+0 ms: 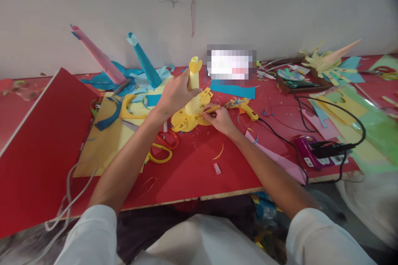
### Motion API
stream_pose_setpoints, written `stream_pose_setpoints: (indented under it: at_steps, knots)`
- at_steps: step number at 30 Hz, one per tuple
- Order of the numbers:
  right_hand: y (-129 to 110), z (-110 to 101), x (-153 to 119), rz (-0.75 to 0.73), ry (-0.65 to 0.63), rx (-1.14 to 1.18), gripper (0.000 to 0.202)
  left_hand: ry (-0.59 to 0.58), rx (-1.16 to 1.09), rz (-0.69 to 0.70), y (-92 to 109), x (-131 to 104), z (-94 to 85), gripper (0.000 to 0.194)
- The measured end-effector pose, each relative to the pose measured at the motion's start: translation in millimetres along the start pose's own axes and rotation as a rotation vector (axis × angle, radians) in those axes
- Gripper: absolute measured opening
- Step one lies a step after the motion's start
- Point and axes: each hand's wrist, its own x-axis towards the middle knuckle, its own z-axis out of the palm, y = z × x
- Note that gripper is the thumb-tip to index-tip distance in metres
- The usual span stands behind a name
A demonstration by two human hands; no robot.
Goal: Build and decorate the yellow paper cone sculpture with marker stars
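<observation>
Near the middle of the red table, my left hand (174,96) is wrapped round a pale yellow paper tube (193,105) that stands upright. The tube's base sits among yellow paper petals (189,123) marked with dark star shapes, and its top flares into a curled yellow edge. At the petals' right side, my right hand (221,119) is closed in a pinch on a slim yellow-orange stick (213,109); its exact kind is not clear. Just beyond that hand lies a yellow glue gun (248,109) with a black cord.
Red and yellow scissors (161,152) lie left of the petals. Pink (101,56) and blue (144,62) paper cones stand behind. A purple power socket box (311,153), its cords and a wooden tray (320,85) are on the right. A red board (46,153) leans at left.
</observation>
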Motion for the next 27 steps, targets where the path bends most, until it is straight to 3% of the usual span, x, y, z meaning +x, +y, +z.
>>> stream_pose_setpoints:
  at_steps: [27]
  knots:
    - [4.8,1.6,-1.2,0.010,-0.002,0.026,0.040,0.016,0.005,-0.003,-1.0,-0.8,0.6,0.029]
